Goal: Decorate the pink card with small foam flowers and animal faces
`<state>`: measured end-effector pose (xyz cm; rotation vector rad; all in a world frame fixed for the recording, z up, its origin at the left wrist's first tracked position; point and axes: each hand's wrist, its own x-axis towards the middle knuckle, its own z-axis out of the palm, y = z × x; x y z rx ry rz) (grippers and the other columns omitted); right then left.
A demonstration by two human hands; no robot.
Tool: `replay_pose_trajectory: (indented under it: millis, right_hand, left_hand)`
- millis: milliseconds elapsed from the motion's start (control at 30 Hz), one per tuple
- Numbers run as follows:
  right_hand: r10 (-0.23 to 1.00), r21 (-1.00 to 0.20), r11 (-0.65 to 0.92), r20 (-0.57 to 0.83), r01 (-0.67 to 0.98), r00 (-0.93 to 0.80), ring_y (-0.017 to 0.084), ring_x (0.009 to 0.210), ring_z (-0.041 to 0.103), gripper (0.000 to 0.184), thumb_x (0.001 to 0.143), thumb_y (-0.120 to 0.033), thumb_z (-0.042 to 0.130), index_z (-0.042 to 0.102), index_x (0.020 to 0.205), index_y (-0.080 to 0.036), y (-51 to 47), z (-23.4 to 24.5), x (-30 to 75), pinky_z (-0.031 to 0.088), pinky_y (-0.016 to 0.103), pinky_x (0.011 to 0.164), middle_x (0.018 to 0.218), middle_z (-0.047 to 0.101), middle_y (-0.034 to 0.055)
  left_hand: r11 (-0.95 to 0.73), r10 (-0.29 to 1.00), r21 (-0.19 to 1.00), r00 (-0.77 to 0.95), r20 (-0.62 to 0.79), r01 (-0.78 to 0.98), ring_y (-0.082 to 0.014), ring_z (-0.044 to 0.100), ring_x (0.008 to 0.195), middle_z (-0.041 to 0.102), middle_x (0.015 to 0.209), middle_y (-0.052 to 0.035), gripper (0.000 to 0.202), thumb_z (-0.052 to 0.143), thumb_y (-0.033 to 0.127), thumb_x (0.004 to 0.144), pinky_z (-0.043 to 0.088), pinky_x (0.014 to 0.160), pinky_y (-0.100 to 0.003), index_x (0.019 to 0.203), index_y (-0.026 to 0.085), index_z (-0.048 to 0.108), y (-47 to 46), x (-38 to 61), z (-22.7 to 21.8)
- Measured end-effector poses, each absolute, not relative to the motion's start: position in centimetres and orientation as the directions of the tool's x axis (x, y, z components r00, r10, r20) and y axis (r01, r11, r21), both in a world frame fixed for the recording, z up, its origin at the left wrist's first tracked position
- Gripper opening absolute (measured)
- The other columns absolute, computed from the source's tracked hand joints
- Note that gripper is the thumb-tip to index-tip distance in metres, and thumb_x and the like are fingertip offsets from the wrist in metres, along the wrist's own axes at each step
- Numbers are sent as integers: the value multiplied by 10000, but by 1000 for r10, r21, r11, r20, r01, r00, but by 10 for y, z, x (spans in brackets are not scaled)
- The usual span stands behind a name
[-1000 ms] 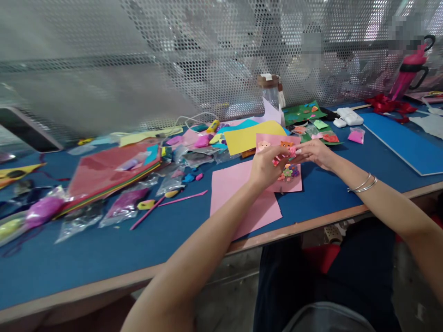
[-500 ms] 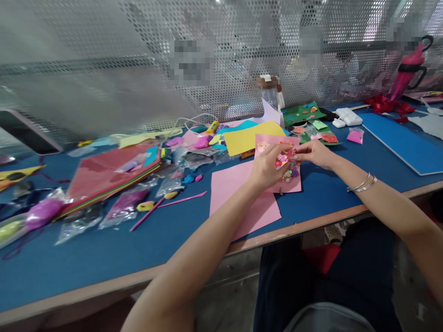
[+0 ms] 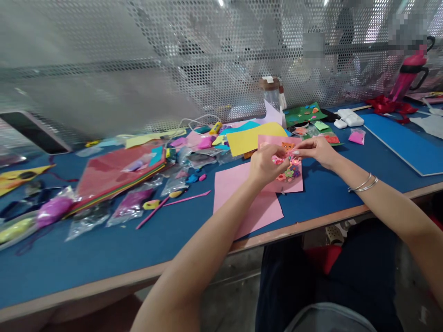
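The table (image 3: 104,258) is deep blue with a pale wooden edge; the pink card (image 3: 294,183) carries an orange figure and small flowers in red, green and purple; under it lies a plain pink sheet (image 3: 242,198); behind are a yellow sheet (image 3: 252,138) and a green sheet (image 3: 304,113) spotted with orange; the stack of sheets (image 3: 114,175) is red on top; the bottle (image 3: 410,74) is magenta; the bangles (image 3: 363,184) silver; the screen (image 3: 138,69) grey, pierced all over with round holes.
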<state>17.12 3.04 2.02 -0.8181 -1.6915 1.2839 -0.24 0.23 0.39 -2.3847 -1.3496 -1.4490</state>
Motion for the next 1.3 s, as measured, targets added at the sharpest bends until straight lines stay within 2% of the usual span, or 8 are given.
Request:
replay_pose_trajectory:
  millis: [267, 433, 500, 600, 700, 767, 1100, 1300]
  right_hand:
    - [855, -955, 290, 290, -67, -429, 93, 601, 589, 162, 563, -217, 716, 630, 678, -144, 34, 17, 174, 501, 242, 638, 652, 637, 0]
    - [885, -994, 108, 86, 23, -458, 103, 551, 586, 127, 566, -200, 708, 661, 663, -132, 30, 18, 169, 510, 258, 608, 620, 643, 27]
    - [887, -1000, 8, 2, 11, -463, 118, 545, 596, 148, 590, -257, 701, 662, 649, -127, 28, 18, 167, 513, 269, 594, 606, 641, 42]
    - [875, -997, -57, -21, -59, -484, 138, 587, 616, 239, 601, -358, 694, 663, 648, -127, 27, 18, 166, 516, 286, 622, 608, 644, 53]
    - [881, -994, -3, 49, -109, -471, 128, 643, 615, 243, 543, -322, 738, 677, 693, -141, 28, 17, 167, 511, 287, 678, 679, 661, 41]
    - [880, -990, 61, 113, -126, -461, 122, 688, 611, 239, 522, -271, 752, 681, 718, -154, 30, 16, 169, 502, 284, 704, 737, 669, 31]
    - [806, -954, 297, 277, -47, -523, 131, 755, 606, 208, 552, -178, 717, 681, 757, -161, 31, 20, 173, 469, 340, 806, 775, 670, 13]
    - [781, -933, 358, 326, -46, -532, 130, 682, 620, 216, 578, -213, 711, 633, 764, -135, 32, 20, 175, 506, 301, 695, 734, 662, 23]
  left_hand:
    - [-517, 783, 641, 11, 622, 567, -110, 575, 580, 628, 646, -14, 61, 596, 206, 618, 491, 560, -226, 648, 153, 588, 9, -11, 6]
    - [-507, 774, 680, -66, 629, 529, -85, 562, 533, 611, 622, 6, 165, 620, 189, 614, 475, 514, -188, 755, 153, 542, 5, -7, 6]
    - [-552, 712, 603, -51, 701, 577, -84, 556, 544, 613, 636, 7, 133, 622, 192, 623, 470, 526, -191, 723, 157, 542, 1, -3, 5]
    - [-655, 527, 307, 126, 841, 691, -110, 564, 610, 628, 658, -3, 58, 604, 214, 672, 471, 585, -230, 684, 165, 576, -4, 2, 3]
    - [-727, 355, 32, 335, 873, 686, -136, 568, 674, 646, 683, -4, 31, 571, 196, 717, 469, 639, -268, 718, 182, 599, -5, 5, 2]
    - [-738, 315, -16, 366, 876, 674, -142, 563, 683, 650, 698, -6, 35, 566, 178, 722, 469, 643, -278, 719, 186, 599, -4, 5, 1]
    - [-721, 581, 437, 125, 804, 538, -115, 559, 726, 570, 819, -34, 239, 596, 244, 686, 494, 562, -209, 891, 146, 522, -6, 8, -1]
    - [-637, 740, 653, 89, 667, 409, -75, 554, 574, 586, 683, -3, 144, 601, 239, 657, 492, 543, -185, 738, 138, 539, -6, 10, 2]
